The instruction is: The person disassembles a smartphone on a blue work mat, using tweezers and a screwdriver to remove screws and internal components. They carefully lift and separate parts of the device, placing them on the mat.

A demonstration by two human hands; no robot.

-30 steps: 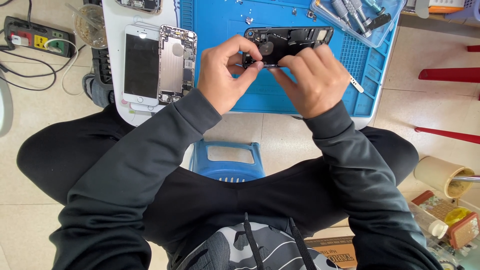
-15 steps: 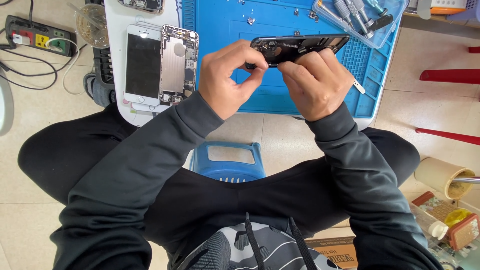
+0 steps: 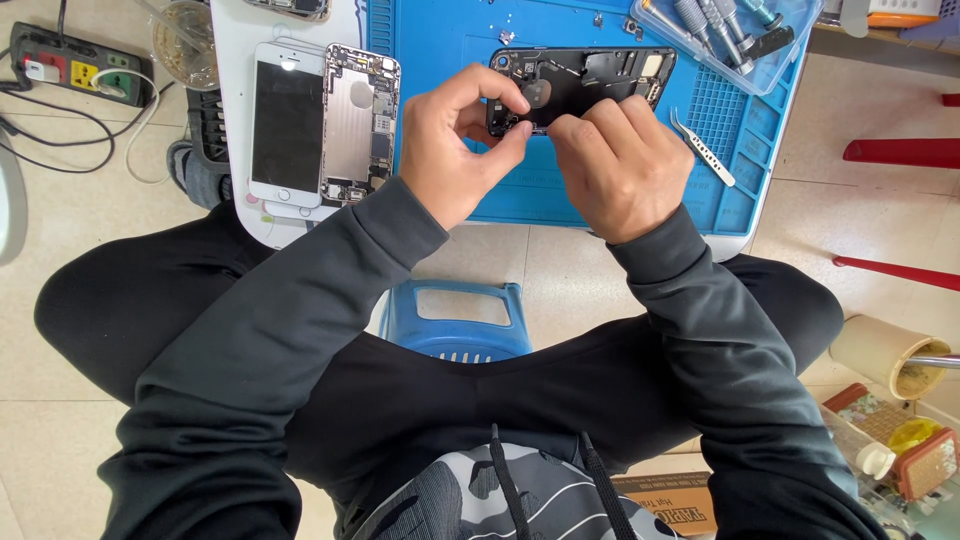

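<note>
A black opened phone housing [image 3: 600, 80] lies on the blue work mat [image 3: 440, 40], its inside facing up. My left hand [image 3: 455, 140] pinches at the housing's near left edge with thumb and forefinger. My right hand [image 3: 615, 165] presses its fingertips on the housing's near edge, next to the left hand. What sits between the fingertips is too small to tell. Left of the mat, a white phone screen [image 3: 287, 120] and a silver opened phone body [image 3: 358, 125] lie side by side on the white table.
Metal tweezers [image 3: 703, 148] lie on the mat right of my right hand. A clear tray of screwdrivers [image 3: 725, 30] sits at the mat's far right. A power strip [image 3: 75, 65] lies on the floor at left. A blue stool [image 3: 455, 320] stands between my knees.
The black housing was lifted and tilted half a second ago; now it lies flat on the mat, and both hands have closed in on its near left edge.
</note>
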